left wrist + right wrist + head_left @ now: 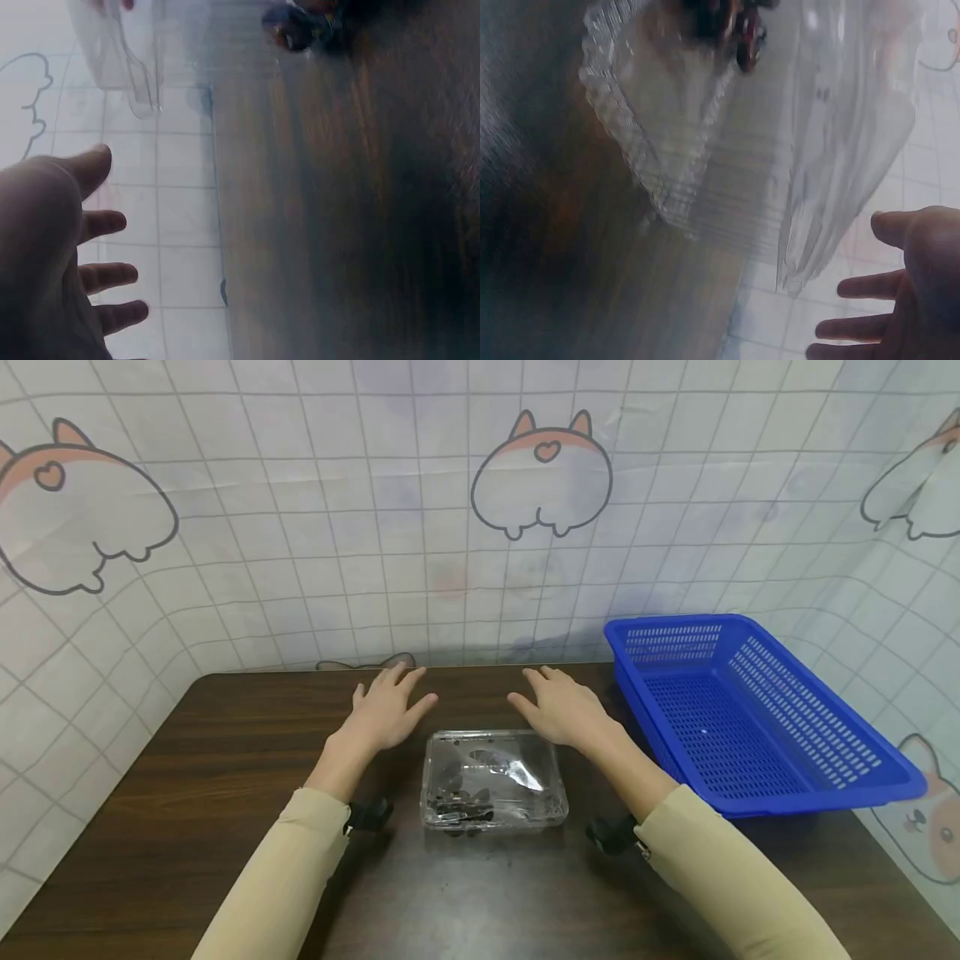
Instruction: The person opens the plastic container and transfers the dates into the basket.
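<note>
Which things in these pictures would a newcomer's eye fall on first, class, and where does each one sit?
The bright blue plastic basket stands out first, at the right of the dark wood-grain table. In the middle is a clear plastic container with small dark items inside, the left hand and right hand open near its far corners. Behind, a cartoon animal's rear decorates the grid-patterned wall.

- Left hand point(381, 712), right hand point(567, 707): bare.
- Left sleeve point(273, 868), right sleeve point(731, 868): pale yellow-beige, long, lightly creased.
- Left wrist unit point(370, 815), right wrist unit point(610, 836): small, black.
- Fitting point(643, 850) by right wrist unit: metallic-looking.
</note>
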### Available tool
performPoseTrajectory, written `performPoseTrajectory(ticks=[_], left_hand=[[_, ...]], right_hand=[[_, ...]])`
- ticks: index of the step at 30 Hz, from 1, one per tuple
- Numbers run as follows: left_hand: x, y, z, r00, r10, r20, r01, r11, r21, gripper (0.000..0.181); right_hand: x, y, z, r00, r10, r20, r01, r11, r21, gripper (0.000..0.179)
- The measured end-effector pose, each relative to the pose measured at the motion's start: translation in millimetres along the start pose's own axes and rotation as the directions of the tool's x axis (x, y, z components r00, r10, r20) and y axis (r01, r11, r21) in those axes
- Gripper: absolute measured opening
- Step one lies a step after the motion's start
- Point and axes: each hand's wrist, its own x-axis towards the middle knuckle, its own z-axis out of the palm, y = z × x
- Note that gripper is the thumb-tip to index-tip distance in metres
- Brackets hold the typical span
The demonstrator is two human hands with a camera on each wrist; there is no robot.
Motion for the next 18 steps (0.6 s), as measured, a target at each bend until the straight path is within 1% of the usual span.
performPoseTrajectory(ticks=[5, 8, 11, 14, 18], left_hand=[[-5.0, 0.7, 3.7, 0.999, 0.037, -0.008, -0.038, 0.995, -0.092, 0.067], [-8.0, 0.4, 5.3, 0.998, 0.061, -0.013, -0.063, 0.984, -0.167, 0.066], [-11.7, -0.3, 5.8, 0.997, 0.080, -0.022, -0.083, 0.960, -0.269, 0.064], [-15.5, -1.1, 6.2, 0.996, 0.081, -0.030, -0.086, 0.935, -0.344, 0.061], [-20.4, -0.4, 7.5, 0.998, 0.055, -0.017, -0.057, 0.903, -0.426, 0.056]], right_hand=[[-9.1, -3.2, 3.5, 1.000, -0.010, -0.027, 0.010, 1.000, 0.015, 0.065], [-14.9, -5.1, 4.3, 0.999, -0.019, -0.031, 0.020, 0.999, 0.030, 0.064], [-21.5, -6.9, 3.1, 0.999, -0.025, -0.033, 0.026, 0.999, 0.041, 0.063], [-29.0, -7.8, 2.1, 0.998, -0.043, -0.038, 0.045, 0.997, 0.058, 0.061], [-37.7, -7.2, 2.7, 0.996, -0.069, -0.052, 0.073, 0.993, 0.089, 0.058]])
